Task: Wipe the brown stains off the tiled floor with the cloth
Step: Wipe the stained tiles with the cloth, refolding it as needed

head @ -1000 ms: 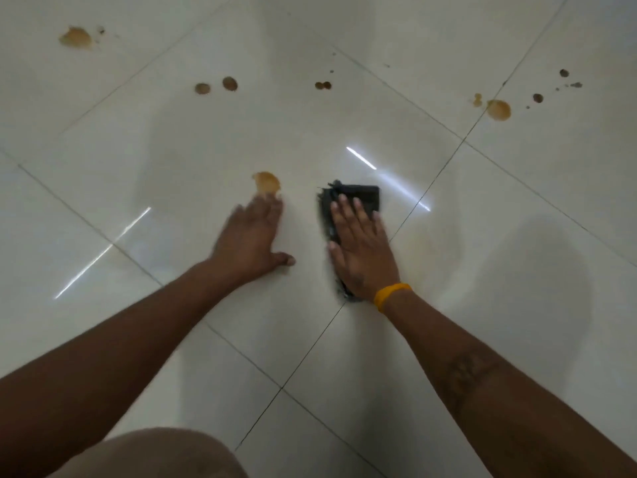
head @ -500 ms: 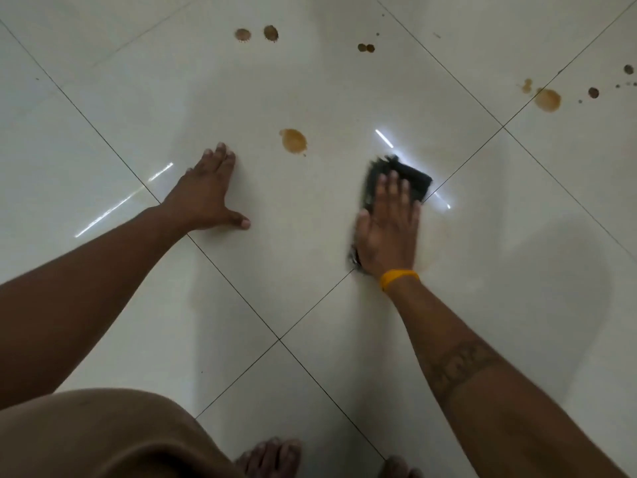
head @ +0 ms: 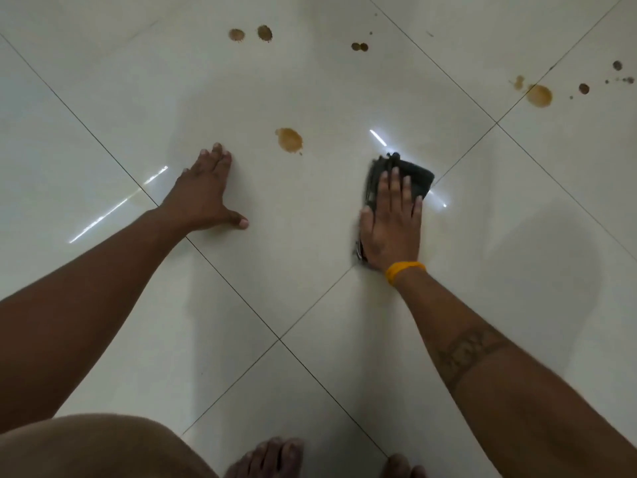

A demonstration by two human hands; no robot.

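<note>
My right hand (head: pixel 391 222) presses flat on a dark folded cloth (head: pixel 412 175) on the glossy white tiled floor (head: pixel 344 339); an orange band circles that wrist. My left hand (head: pixel 203 194) rests flat on the tile, fingers together, thumb spread, holding nothing. A brown stain (head: pixel 289 139) lies between the hands, just beyond the fingertips. Two brown spots (head: pixel 250 33) and a small double spot (head: pixel 359 46) sit farther ahead. A larger brown blot (head: pixel 538 95) with dark specks around it lies at the far right.
Dark grout lines (head: pixel 279 339) cross the floor diagonally. My bare toes (head: pixel 265 457) and a knee (head: pixel 86 446) show at the bottom edge. Bright light streaks reflect off the tiles near both hands.
My left hand has slid left, away from the brown stain it was next to. My right hand with the cloth has shifted right. The view has tilted down, showing my feet.
</note>
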